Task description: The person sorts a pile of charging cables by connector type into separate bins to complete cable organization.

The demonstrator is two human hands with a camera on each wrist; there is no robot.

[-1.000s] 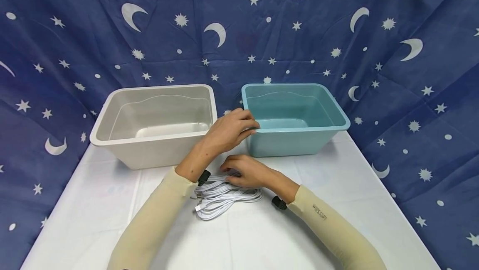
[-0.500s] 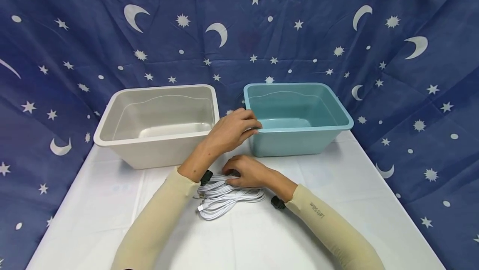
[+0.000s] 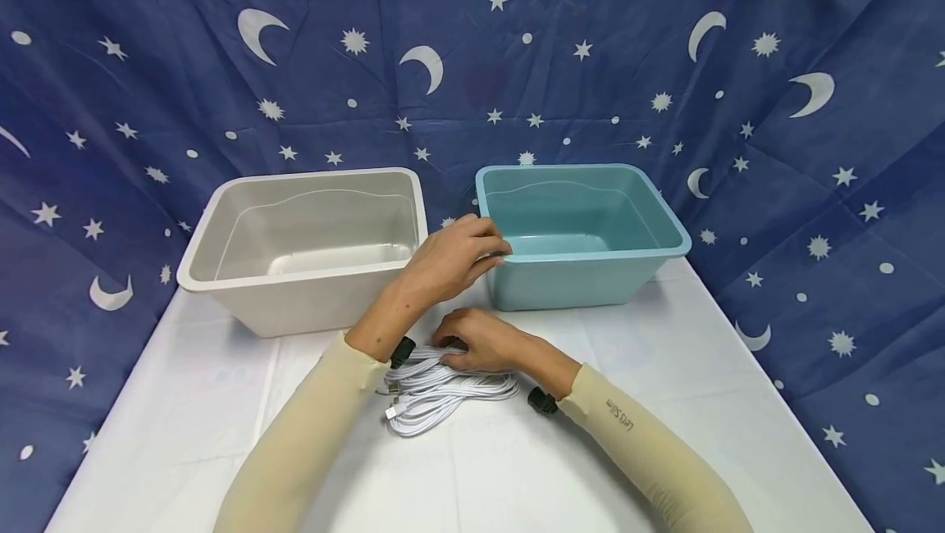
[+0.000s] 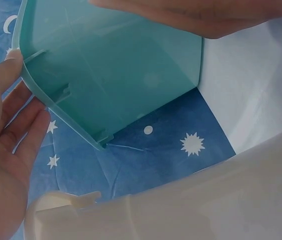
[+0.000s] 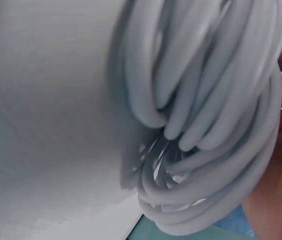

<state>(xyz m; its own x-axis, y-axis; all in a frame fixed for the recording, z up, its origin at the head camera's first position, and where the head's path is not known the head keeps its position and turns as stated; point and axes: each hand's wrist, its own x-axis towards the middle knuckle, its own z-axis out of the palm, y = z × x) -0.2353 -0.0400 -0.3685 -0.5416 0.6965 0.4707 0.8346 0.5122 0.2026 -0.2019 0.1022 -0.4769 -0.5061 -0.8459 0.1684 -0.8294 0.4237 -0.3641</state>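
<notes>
A coiled bundle of white cable (image 3: 454,392) lies on the white-covered table, its light-coloured plug (image 3: 394,410) at the near left end. My right hand (image 3: 483,342) grips the far side of the coil, with curled fingers partly hiding it. Loops of the cable (image 5: 215,100) fill much of the right wrist view, beside the palm. My left hand (image 3: 461,254) holds the near left corner of the teal bin (image 3: 583,283). In the left wrist view, the thumb lies at the bin's rim (image 4: 56,107) and the fingers are below it.
A light grey bin (image 3: 310,303) stands at the back left, beneath my left forearm's path. Both bins show bare floors. A blue curtain (image 3: 472,66) with moons and stars hangs behind and around the table. White cloth (image 3: 413,484) covers the tabletop.
The view shifts slightly. Both hands keep their places, the left at the teal bin's corner and the right on the cable coil.
</notes>
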